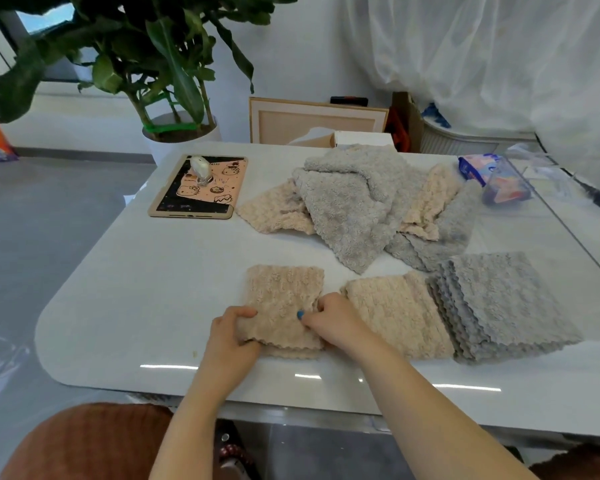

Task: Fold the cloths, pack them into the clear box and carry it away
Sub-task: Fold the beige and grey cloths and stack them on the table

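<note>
A folded beige cloth (283,299) lies near the front of the white table (136,289). My left hand (231,336) grips its left edge, fingers curled over the top. My right hand (329,318) pinches its right edge. To the right lie a stack of folded beige cloths (395,313) and a stack of folded grey cloths (503,306), side by side and touching. Behind them sits a loose heap of unfolded grey and beige cloths (354,199). The clear box (541,181) stands at the far right of the table, hard to make out.
A tablet in a pink cartoon case (201,188) with a small white object on it lies at the back left. A blue packet (478,168) sits at the back right. A potted plant (174,126), a wooden frame (316,119) and a curtain stand beyond the table.
</note>
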{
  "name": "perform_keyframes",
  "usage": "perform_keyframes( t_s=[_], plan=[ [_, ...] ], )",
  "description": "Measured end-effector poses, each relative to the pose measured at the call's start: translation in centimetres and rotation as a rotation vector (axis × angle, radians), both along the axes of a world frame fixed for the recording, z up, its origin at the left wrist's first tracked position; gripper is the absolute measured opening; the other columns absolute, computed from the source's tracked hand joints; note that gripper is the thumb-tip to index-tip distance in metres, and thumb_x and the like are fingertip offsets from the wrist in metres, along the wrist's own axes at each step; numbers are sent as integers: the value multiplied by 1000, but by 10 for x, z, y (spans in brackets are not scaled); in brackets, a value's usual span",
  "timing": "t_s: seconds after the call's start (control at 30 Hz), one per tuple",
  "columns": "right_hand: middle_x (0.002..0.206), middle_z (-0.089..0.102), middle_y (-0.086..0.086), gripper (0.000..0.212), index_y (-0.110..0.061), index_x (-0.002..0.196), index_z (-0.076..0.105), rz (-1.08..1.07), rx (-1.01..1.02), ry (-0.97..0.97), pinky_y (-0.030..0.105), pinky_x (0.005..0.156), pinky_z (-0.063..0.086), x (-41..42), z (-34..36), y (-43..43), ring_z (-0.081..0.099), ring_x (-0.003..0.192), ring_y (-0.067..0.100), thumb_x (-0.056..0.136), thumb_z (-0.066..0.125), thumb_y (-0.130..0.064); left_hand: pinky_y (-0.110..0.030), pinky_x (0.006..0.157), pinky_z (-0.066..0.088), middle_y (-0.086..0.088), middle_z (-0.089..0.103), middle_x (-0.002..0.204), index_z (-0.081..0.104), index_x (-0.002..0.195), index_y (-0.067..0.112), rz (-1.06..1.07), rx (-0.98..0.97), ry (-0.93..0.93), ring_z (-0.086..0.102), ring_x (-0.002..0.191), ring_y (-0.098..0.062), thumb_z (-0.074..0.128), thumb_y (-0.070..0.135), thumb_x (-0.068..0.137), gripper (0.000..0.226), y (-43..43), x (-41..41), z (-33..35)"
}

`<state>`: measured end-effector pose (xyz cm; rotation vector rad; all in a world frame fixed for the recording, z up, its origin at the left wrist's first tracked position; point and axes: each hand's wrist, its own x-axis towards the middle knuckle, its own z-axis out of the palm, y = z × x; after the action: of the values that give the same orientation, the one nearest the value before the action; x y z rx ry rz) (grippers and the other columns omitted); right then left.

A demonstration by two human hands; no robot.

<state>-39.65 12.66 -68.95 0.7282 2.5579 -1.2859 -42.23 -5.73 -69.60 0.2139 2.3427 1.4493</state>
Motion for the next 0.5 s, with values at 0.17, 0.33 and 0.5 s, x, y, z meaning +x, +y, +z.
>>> perform_keyframes(
  t_s=[0.17, 0.33, 0.5],
  plan=[
    [57, 37, -1, 35, -19, 61, 34, -92, -216, -19, 24, 43, 26, -1, 11, -1, 36, 47, 14, 85, 60, -18, -42, 88, 49, -8, 56, 108, 44, 123, 18, 268, 79, -344, 58, 96, -27, 57, 26, 89, 36, 3, -29, 21],
    [68, 46, -4, 27, -17, 74, 43, 90, 117, -21, 25, 49, 32, 9, 9, -2, 45, 60, 11, 88, 62, -32, -31, 69, 53, -5, 64, 103, 53, 117, 2, 162, -119, -280, 64, 90, -22, 72, 48, 76, 64, 30, -39, 29],
    [95, 62, 4, 34, -17, 102, 49, -160, -555, 82, 30, 71, 53, 14, 12, 7, 62, 83, 19, 79, 71, -30, -29, 60, 54, -9, 75, 88, 64, 109, 9, 34, 300, -418, 72, 79, -21, 59, 15, 91, 20, 53, -28, 62]
  ],
)
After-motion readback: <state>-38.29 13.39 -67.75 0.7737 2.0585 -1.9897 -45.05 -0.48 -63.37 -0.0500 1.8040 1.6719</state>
